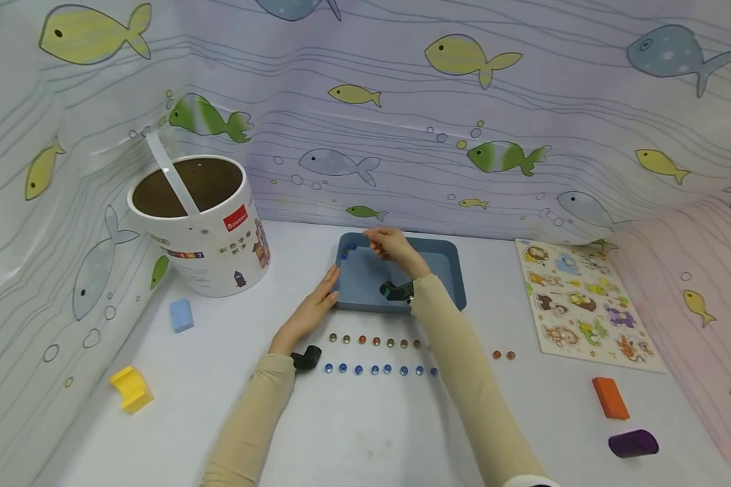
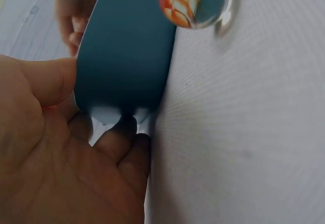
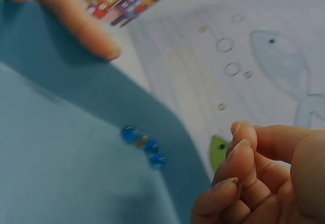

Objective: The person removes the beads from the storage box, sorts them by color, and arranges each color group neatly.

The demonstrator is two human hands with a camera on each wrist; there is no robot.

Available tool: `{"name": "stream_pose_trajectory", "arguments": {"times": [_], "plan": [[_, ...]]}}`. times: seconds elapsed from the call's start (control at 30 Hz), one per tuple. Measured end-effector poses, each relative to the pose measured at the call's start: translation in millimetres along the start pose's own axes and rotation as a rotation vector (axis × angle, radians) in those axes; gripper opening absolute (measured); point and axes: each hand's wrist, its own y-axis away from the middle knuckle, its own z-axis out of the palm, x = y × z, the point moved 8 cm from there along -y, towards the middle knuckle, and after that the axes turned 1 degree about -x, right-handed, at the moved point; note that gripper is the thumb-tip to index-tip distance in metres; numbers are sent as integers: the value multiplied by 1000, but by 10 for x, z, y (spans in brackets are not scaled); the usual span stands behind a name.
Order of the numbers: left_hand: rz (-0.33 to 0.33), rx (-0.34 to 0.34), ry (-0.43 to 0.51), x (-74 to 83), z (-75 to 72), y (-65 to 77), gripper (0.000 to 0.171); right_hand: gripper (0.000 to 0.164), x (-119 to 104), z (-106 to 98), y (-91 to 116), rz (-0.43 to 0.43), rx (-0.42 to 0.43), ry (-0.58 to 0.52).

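My left hand (image 1: 309, 308) lies along the left side of a blue-grey tray (image 1: 365, 303), its fingers fairly straight against the outer wall and the thumb at the near rim. In the left wrist view, the thumb (image 2: 51, 79) meets the tray's edge. Over the tray's back-left part hovers my right hand (image 1: 396, 249), fingers bent and thumb and index tips together. Whether those fingertips hold a small thing I cannot tell. Several marbles (image 3: 152, 146), mostly blue, sit at the tray's back-left corner. A marble with orange swirls (image 2: 180, 3) rests outside the tray.
Nearer me run a row of greenish and orange marbles (image 1: 376, 341) and a row of blue marbles (image 1: 374, 370). A white bucket (image 1: 210, 264) stands back left; blue (image 1: 181, 315) and yellow (image 1: 131, 389) blocks lie before it. An animal board (image 1: 585, 304), orange block (image 1: 611, 398) and purple block (image 1: 633, 444) lie right.
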Motion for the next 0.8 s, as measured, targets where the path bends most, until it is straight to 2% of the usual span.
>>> {"name": "stream_pose_trajectory", "arguments": {"times": [0.33, 0.6, 0.8], "plan": [[9, -9, 8, -12, 43, -7, 55, 33, 282, 233, -209, 31, 22, 67], [8, 11, -11, 4, -19, -9, 55, 28, 247, 402, -282, -27, 43, 124], [-4, -8, -13, -11, -16, 0, 56, 28, 240, 450, -303, -37, 33, 247]]}}
